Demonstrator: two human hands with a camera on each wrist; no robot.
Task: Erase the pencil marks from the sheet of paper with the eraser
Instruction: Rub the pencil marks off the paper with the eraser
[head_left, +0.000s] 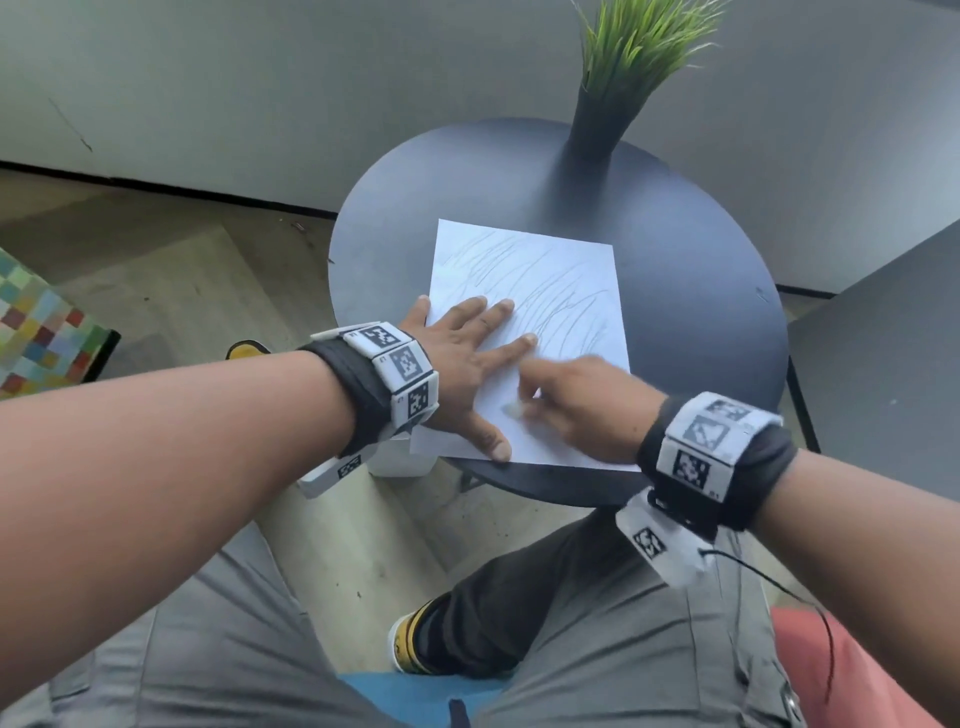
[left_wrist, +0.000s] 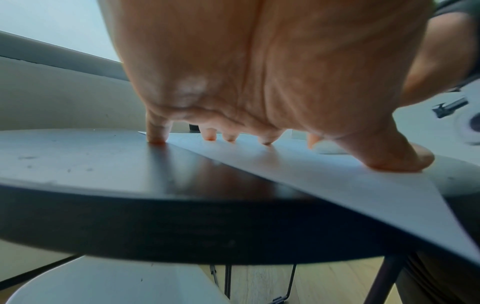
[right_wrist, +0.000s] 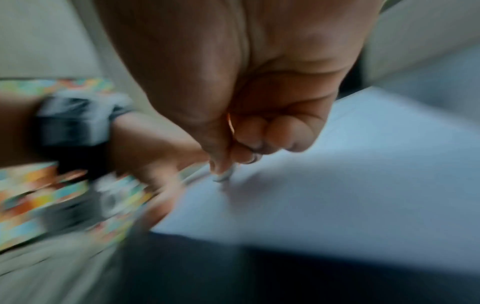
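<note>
A white sheet of paper (head_left: 545, 291) with grey pencil scribbles lies on a round dark table (head_left: 691, 312). My left hand (head_left: 467, 353) lies spread on the sheet's left side, fingertips (left_wrist: 266, 139) and thumb (left_wrist: 394, 158) pressing it flat. My right hand (head_left: 576, 405) pinches a small white eraser (head_left: 514, 410) and holds it against the paper near the front edge; the hand is blurred. In the right wrist view the eraser (right_wrist: 224, 175) shows under the thumb, touching the sheet (right_wrist: 350, 185). The lower part of the sheet looks free of marks.
A dark vase with green grass (head_left: 597, 119) stands at the back of the table. A second dark surface (head_left: 883, 374) sits to the right. A multicoloured checked seat (head_left: 36, 332) is at the left. My knees are below the table's front edge.
</note>
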